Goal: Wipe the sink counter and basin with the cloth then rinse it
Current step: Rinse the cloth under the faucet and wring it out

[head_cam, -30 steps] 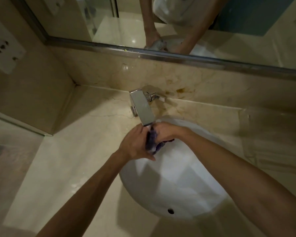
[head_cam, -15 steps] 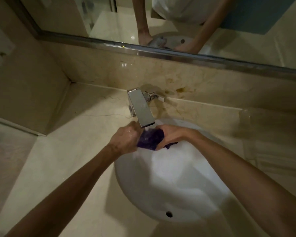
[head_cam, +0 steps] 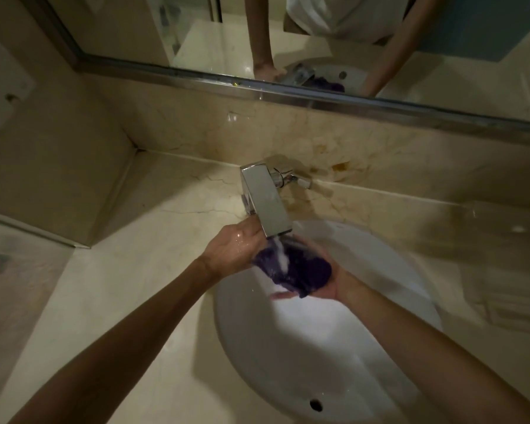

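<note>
Cloth (head_cam: 300, 270) now spread on right hand (head_cam: 322, 286)

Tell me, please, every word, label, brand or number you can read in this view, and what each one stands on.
None can be read.
The chrome faucet shows no legible brand.
The white wall plate bears only dark holes, no lettering.
The purple cloth, white basin and mirror frame carry no visible text.
</note>
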{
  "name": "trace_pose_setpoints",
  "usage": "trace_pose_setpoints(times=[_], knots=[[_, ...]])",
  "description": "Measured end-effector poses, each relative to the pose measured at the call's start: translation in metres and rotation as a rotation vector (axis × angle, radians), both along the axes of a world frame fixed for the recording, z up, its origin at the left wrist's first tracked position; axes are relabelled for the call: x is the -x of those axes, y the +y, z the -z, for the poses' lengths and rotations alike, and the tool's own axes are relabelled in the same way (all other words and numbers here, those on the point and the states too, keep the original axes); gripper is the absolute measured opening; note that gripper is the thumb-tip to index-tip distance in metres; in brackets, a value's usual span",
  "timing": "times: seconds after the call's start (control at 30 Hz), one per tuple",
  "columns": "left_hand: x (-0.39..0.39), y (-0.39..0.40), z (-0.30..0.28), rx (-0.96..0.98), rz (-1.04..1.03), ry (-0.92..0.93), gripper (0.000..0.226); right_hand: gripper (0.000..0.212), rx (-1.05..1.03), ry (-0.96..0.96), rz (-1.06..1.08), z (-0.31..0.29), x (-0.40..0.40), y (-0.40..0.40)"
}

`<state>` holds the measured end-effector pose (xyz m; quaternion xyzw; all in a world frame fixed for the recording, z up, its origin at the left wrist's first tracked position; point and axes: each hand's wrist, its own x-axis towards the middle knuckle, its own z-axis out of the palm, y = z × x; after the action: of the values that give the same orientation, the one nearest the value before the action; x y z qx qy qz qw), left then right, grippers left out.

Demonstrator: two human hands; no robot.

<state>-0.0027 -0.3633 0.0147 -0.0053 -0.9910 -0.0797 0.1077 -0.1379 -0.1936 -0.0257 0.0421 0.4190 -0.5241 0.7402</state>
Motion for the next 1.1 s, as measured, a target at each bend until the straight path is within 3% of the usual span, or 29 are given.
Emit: trace_pose_setpoints(times=[0.07,0.13,0.23,0.33,0.43,0.5,0.53,0.57,0.6,0.63,0.7,0.77,0.83,0.9,1.0,1.1], knots=[[0.002,-0.01,0.007,0.014,0.068,0.004,0.07,0.061,-0.029,-0.134,0.102,0.009,-0.004,0.006],[0.005,-0.012,0.007,0.035,0.112,-0.03,0.053,0.056,-0.047,-0.151,0.181,0.013,-0.003,0.009],[0.011,-0.01,0.001,0.082,0.14,-0.001,0.049,0.034,-0.114,0.003,0.276,0.009,0.001,0.009],[0.015,-0.011,0.01,0.069,0.209,0.108,0.055,0.051,-0.181,0.065,0.323,0.006,0.005,0.013],[0.018,-0.012,0.023,0.111,0.277,0.091,0.049,0.006,-0.208,-0.148,0.184,-0.005,0.006,0.006],[0.027,-0.02,0.029,0.303,0.223,-0.181,0.055,0.037,-0.069,-0.22,-0.017,-0.002,-0.003,-0.002],[0.027,-0.022,0.03,0.564,0.106,-0.056,0.055,0.058,0.021,-0.26,-0.071,0.002,-0.007,-0.005],[0.025,-0.02,0.021,0.334,0.234,-0.124,0.05,0.08,0.107,-0.283,-0.138,0.003,-0.011,-0.006],[0.022,-0.014,0.016,0.281,0.3,-0.102,0.042,0.096,0.199,-0.371,-0.234,0.011,-0.01,-0.005],[0.027,-0.012,0.005,-0.048,0.33,-0.136,0.037,0.103,0.27,-0.456,-0.308,0.016,-0.009,-0.002],[0.017,-0.019,-0.001,0.18,0.243,-0.073,0.036,0.102,0.383,-0.584,-0.337,0.011,-0.005,0.006],[0.006,-0.021,0.001,0.173,0.264,0.026,0.032,0.09,0.33,-0.612,-0.347,0.003,0.002,0.007],[0.004,-0.026,0.008,0.138,0.336,0.05,0.039,0.076,0.257,-0.467,-0.47,-0.013,0.009,0.007],[0.002,-0.018,0.007,0.036,0.311,-0.026,0.059,0.062,0.18,-0.168,-0.566,-0.034,0.016,0.005],[-0.004,-0.003,0.008,-0.024,0.245,-0.138,0.054,0.043,-0.061,0.472,-0.752,-0.062,0.011,0.001],[-0.001,0.026,0.005,0.028,-0.017,-0.37,0.043,0.038,-0.211,1.137,-0.959,-0.063,0.0,-0.005]])
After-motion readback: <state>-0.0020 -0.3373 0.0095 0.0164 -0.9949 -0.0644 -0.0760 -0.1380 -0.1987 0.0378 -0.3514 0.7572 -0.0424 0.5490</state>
